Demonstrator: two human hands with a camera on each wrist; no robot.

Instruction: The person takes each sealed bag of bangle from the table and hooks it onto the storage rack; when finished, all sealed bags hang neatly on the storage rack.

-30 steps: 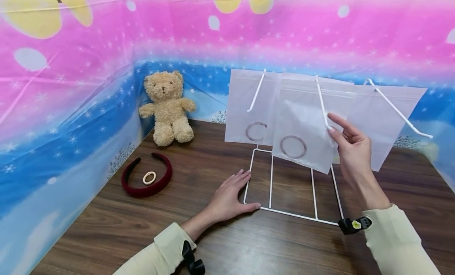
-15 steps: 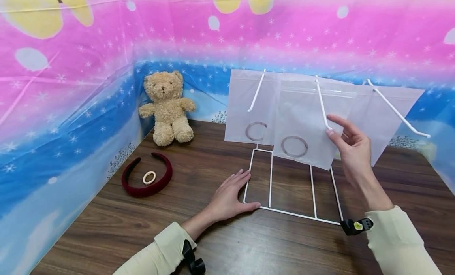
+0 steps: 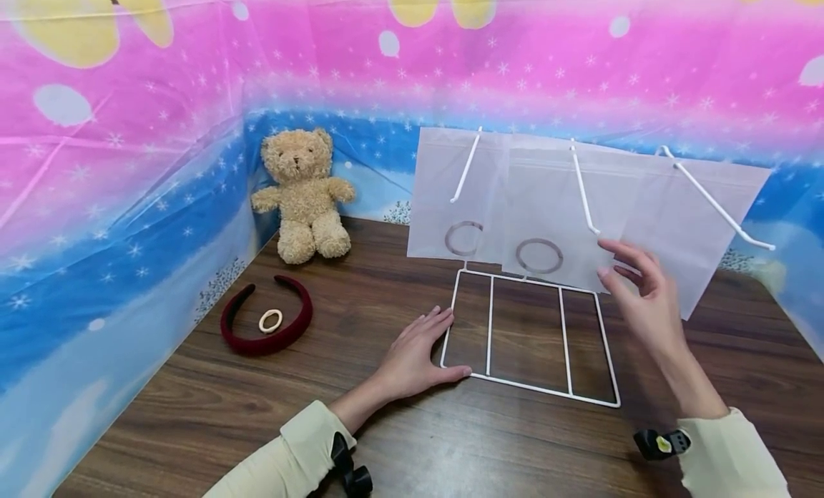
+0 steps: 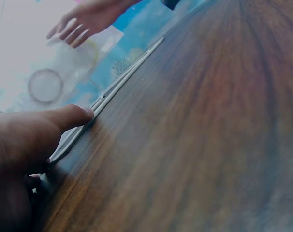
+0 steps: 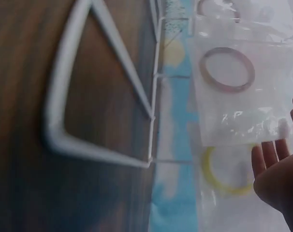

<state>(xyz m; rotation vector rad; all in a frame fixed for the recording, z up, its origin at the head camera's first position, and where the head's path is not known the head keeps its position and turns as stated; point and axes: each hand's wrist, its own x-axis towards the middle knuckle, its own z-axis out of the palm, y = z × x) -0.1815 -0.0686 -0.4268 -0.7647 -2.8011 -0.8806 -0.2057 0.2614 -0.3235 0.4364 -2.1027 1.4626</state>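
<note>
My left hand [image 3: 415, 358] lies with straight fingers at the near left corner of a white wire display rack [image 3: 534, 383]; its thumb touches the base's front bar. Beside the tip of the middle hook [image 3: 584, 190] is my right hand [image 3: 646, 298], fingers loosely bent and holding nothing. A clear zip bag [image 3: 553, 204] with a brownish bangle [image 3: 539, 255] hangs from that hook. The left hook carries a bag [image 3: 444, 190] with a similar bangle [image 3: 460, 238]. On the right hook [image 3: 714, 197] hangs a bag [image 3: 708, 233]; a yellow bangle [image 5: 216, 176] shows there in the right wrist view.
A maroon headband [image 3: 267, 344] lies on the wooden table [image 3: 193, 426] at left, with a small pale ring [image 3: 270, 321] inside its curve. Behind it a tan teddy bear [image 3: 309, 197] sits against the patterned cloth backdrop [image 3: 193, 162].
My right hand has come off the middle hook and its bag, drawing back slightly down and to the right. The middle bag now hangs farther back. My left hand has stayed put.
</note>
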